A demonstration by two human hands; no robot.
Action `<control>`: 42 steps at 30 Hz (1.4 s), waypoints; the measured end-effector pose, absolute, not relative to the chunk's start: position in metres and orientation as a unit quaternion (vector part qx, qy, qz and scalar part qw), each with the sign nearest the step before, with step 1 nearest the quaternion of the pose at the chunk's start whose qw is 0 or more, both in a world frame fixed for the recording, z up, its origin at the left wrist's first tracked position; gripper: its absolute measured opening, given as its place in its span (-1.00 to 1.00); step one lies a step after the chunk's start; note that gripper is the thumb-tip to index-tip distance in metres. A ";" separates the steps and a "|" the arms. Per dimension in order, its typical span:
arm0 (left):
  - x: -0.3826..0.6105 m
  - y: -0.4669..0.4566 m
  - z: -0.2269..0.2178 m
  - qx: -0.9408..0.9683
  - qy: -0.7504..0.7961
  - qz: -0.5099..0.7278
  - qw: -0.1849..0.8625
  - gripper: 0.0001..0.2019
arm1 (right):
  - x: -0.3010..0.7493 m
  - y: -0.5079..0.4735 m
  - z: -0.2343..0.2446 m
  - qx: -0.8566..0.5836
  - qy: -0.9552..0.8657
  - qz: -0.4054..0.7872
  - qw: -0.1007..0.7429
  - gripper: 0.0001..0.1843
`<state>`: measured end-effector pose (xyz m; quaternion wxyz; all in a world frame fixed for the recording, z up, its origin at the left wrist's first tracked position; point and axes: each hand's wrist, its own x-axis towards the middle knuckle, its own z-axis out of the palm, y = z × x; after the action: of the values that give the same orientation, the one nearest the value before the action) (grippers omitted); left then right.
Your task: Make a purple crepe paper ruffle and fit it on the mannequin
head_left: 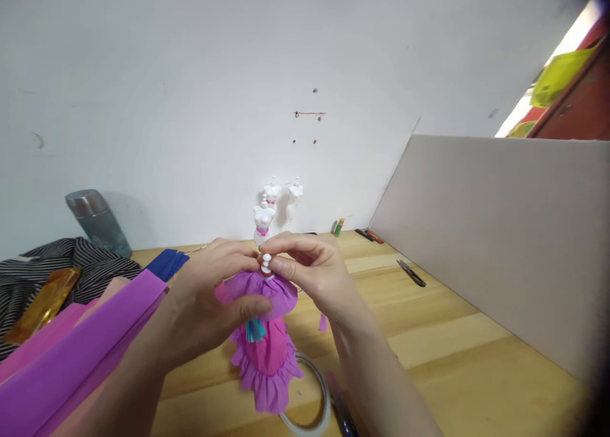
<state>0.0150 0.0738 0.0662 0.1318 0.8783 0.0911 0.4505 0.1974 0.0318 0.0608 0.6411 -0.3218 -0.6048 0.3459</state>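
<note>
Ruffled figurine (269, 338) in half-curled hands (203, 300) (314, 275)

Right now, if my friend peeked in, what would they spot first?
Probably the little figure in a ruffled purple and pink dress, front and center between the left and right hands. Next might be the small white figures behind it, near the wall. The long purple sheet stands out too, at lower left.
</note>
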 end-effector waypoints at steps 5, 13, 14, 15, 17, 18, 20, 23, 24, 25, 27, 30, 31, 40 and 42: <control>0.026 0.071 0.062 0.841 0.142 0.508 0.120 -0.90 | 0.190 0.030 0.061 -0.309 -0.620 0.319 0.647 -0.88; 0.011 0.078 0.071 0.850 0.135 0.494 0.128 -0.88 | 0.195 0.027 0.060 -0.281 -0.640 0.352 0.623 -0.86; 0.008 0.079 0.073 0.858 0.124 0.478 0.140 -0.87 | 0.196 0.026 0.061 -0.291 -0.633 0.349 0.626 -0.86; 0.006 0.080 0.074 0.865 0.114 0.465 0.154 -0.86 | 0.198 0.025 0.062 -0.302 -0.628 0.346 0.628 -0.85; 0.003 0.081 0.075 0.864 0.105 0.461 0.172 -0.87 | 0.201 0.023 0.064 -0.319 -0.623 0.343 0.627 -0.87; 0.002 0.082 0.074 0.859 0.109 0.468 0.176 -0.88 | 0.202 0.021 0.065 -0.324 -0.626 0.339 0.623 -0.88; 0.002 0.082 0.072 0.850 0.121 0.482 0.176 -0.89 | 0.202 0.019 0.066 -0.335 -0.641 0.310 0.617 -0.88; 0.003 0.084 0.069 0.842 0.135 0.491 0.177 -0.91 | 0.197 0.014 0.065 -0.359 -0.675 0.236 0.600 -0.89; 0.003 0.085 0.068 0.841 0.136 0.493 0.178 -0.92 | 0.195 0.013 0.064 -0.369 -0.687 0.217 0.588 -0.90; 0.004 0.086 0.067 0.839 0.136 0.496 0.179 -0.93 | 0.192 0.012 0.063 -0.379 -0.698 0.204 0.572 -0.90; 0.004 0.086 0.066 0.835 0.136 0.501 0.183 -0.94 | 0.189 0.010 0.062 -0.399 -0.719 0.187 0.537 -0.88; 0.005 0.086 0.066 0.829 0.149 0.504 0.193 -0.93 | 0.185 0.010 0.060 -0.420 -0.736 0.168 0.503 -0.85; 0.005 0.086 0.066 0.827 0.160 0.501 0.199 -0.92 | 0.185 0.010 0.059 -0.422 -0.739 0.163 0.500 -0.85; -0.006 0.082 0.074 0.835 0.147 0.490 0.204 -0.91 | 0.183 0.014 0.055 -0.426 -0.733 0.150 0.508 -0.90; -0.009 0.081 0.075 0.838 0.137 0.494 0.185 -0.94 | 0.183 0.014 0.054 -0.441 -0.728 0.173 0.495 -0.90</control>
<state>-0.0088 0.0814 0.0754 0.1850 0.8382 0.1373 0.4943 0.1828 0.0143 0.0538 0.4946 -0.4414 -0.7283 0.1734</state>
